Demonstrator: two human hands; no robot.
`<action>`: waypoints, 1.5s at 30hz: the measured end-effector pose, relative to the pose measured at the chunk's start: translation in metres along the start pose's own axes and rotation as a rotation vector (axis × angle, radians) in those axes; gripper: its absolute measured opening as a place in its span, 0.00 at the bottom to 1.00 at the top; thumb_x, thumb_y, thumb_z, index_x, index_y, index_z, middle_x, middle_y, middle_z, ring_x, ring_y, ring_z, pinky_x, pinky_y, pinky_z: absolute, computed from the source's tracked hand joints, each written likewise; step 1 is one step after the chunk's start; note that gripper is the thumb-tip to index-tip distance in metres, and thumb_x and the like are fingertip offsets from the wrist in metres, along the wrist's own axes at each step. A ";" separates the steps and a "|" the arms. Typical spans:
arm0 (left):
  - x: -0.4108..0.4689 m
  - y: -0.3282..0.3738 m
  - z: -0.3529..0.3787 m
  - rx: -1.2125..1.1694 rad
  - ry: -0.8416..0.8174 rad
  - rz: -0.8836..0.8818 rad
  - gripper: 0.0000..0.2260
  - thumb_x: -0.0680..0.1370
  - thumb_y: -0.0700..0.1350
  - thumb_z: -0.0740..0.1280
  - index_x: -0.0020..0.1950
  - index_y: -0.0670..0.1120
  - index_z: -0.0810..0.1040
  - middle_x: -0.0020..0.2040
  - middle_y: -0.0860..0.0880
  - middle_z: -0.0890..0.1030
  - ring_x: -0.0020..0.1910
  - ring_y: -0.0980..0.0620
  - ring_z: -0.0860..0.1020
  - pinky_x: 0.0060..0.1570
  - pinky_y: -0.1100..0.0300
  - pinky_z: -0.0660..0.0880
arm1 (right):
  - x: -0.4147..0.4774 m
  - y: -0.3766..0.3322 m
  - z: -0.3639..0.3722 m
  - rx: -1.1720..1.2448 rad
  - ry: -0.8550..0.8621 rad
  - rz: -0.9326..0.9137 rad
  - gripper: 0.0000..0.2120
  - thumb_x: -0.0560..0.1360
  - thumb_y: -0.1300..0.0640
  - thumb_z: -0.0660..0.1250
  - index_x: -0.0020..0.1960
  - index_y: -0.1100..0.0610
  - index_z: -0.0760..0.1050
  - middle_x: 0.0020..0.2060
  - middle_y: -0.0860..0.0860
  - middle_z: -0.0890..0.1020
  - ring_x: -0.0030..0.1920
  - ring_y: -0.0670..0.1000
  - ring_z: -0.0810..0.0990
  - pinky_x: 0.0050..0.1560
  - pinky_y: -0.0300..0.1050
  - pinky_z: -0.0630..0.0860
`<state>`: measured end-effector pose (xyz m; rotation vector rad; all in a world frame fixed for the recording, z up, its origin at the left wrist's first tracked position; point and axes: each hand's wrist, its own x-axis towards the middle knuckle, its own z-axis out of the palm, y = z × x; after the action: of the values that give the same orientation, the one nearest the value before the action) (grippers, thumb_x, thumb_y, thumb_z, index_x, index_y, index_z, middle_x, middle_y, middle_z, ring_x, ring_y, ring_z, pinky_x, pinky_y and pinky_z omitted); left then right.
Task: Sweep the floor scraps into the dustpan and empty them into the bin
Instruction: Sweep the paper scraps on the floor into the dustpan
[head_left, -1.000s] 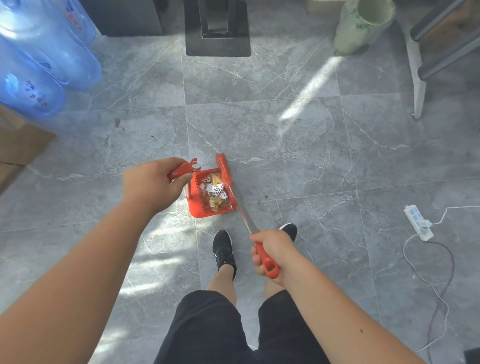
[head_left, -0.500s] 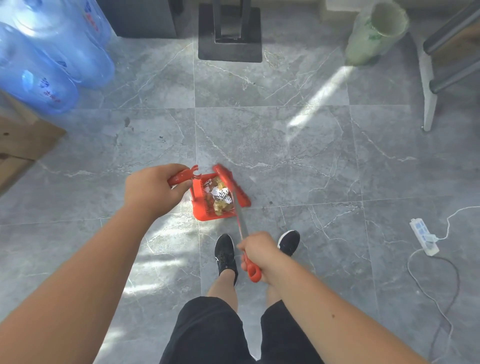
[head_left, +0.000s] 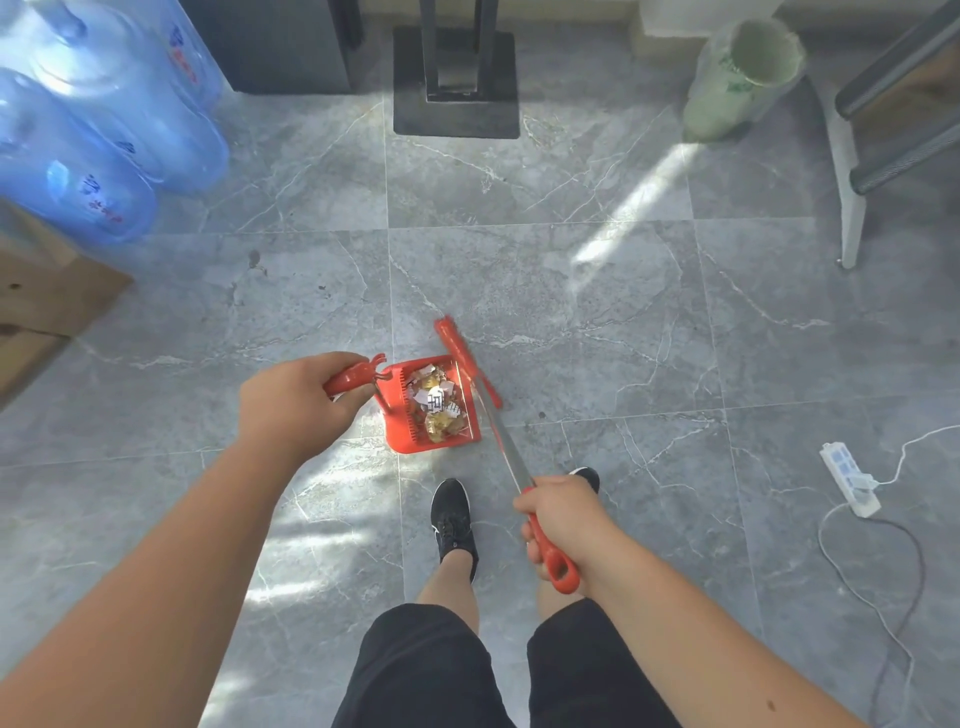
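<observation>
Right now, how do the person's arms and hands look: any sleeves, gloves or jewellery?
The left forearm and right forearm are bare; no sleeve reaches into view. The left hand and right hand wear no gloves; no watch, bracelet or ring shows.

One red dustpan (head_left: 402, 397), one red broom (head_left: 458, 349), two hands (head_left: 296, 410) (head_left: 563, 519), two black shoes (head_left: 453, 514) (head_left: 585, 475), one green-lined bin (head_left: 719, 96), one power strip (head_left: 849, 480).
</observation>
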<state>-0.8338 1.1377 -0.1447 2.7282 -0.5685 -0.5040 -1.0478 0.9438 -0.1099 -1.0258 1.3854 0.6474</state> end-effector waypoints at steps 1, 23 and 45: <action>0.000 0.000 0.000 -0.003 0.001 -0.004 0.10 0.74 0.62 0.70 0.55 0.64 0.82 0.37 0.60 0.80 0.38 0.55 0.75 0.38 0.59 0.70 | 0.004 -0.001 0.003 0.003 0.011 -0.004 0.06 0.76 0.65 0.61 0.41 0.59 0.72 0.27 0.55 0.69 0.20 0.49 0.66 0.25 0.35 0.59; 0.001 0.021 -0.009 0.030 -0.017 -0.076 0.16 0.71 0.70 0.68 0.44 0.59 0.83 0.31 0.58 0.78 0.35 0.52 0.77 0.33 0.60 0.68 | -0.017 0.005 -0.018 0.147 -0.072 0.050 0.03 0.76 0.64 0.63 0.43 0.60 0.73 0.28 0.55 0.72 0.22 0.49 0.69 0.21 0.33 0.59; 0.050 0.270 -0.072 0.047 0.144 0.064 0.13 0.73 0.64 0.71 0.47 0.56 0.83 0.31 0.57 0.76 0.36 0.50 0.74 0.33 0.58 0.63 | -0.078 -0.107 -0.245 0.338 -0.168 -0.135 0.07 0.78 0.67 0.60 0.43 0.59 0.68 0.30 0.55 0.71 0.20 0.46 0.71 0.18 0.34 0.63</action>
<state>-0.8495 0.8963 0.0034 2.7516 -0.6347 -0.2787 -1.0816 0.6971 0.0149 -0.7684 1.2163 0.3734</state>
